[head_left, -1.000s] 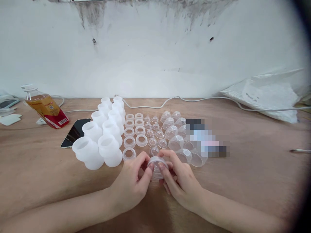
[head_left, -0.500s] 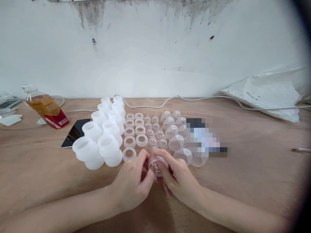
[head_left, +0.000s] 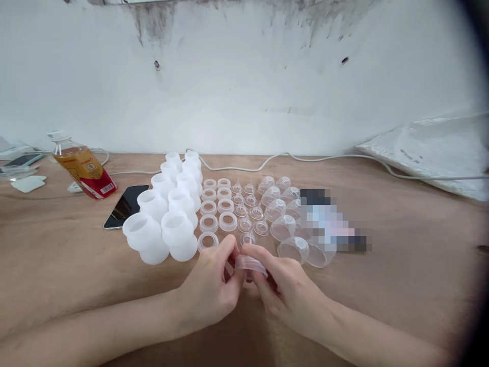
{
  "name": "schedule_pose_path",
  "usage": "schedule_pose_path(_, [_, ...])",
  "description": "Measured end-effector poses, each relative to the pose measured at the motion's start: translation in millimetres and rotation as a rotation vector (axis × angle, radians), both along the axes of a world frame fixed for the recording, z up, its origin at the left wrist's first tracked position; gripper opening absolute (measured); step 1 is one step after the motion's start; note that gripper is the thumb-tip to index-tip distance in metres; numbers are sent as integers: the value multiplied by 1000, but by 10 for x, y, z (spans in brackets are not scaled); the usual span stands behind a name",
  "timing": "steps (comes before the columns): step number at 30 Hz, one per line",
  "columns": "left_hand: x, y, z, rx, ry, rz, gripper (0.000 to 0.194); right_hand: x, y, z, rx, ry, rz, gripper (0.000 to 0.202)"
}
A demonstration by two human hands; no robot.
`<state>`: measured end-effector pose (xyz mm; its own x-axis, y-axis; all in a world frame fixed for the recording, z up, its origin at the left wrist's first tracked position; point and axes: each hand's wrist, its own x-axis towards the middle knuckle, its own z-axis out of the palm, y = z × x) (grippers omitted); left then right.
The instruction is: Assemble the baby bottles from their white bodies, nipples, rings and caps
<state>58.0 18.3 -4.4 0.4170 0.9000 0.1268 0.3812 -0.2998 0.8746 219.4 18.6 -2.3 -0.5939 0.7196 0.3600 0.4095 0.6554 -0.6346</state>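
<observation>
We are gripping a translucent ring low in front of us, its ridged edge facing us. Our left hand is pinching one side and our right hand the other, index fingers curling over the top and thumbs bracing below — whether anything is sitting inside, we cannot tell. A clear nipple-shaped piece is lying just beyond our fingers; the nearest clear dome is resting just beside our right knuckles, and the nearest loose ring beside our left. In our judgement, this grip is calling for even pressure from both thumbs, since pushing on one side alone is risking a skewed rim. We are also needing light fingertips — squeezing hard is likely bending thin plastic.
</observation>
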Motion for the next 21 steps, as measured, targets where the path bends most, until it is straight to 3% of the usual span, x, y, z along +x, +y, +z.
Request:
schedule_pose_path(4, [-32, -24, -38, 83, 31, -15, 9, 9, 8, -14, 106, -44, -17, 38])
schedule_pose_path(8, [-60, -32, -53, 283, 71, -61, 14, 16, 13, -25, 260, -45, -6, 43])
schedule_pose_path(15, [-81, 9, -28, 454, 98, -77, 11, 49, 4, -47, 352, -104, -36, 40])
schedule_pose_path(18, [-79, 11, -9, 436, 96, -63, 12, 33, -14, -70, 320, -84, -57, 38])
schedule_pose_path(21, [-63, 1, 16, 311, 61, -38, 10, 13, -32, -104, 166, 48, -101, 36])
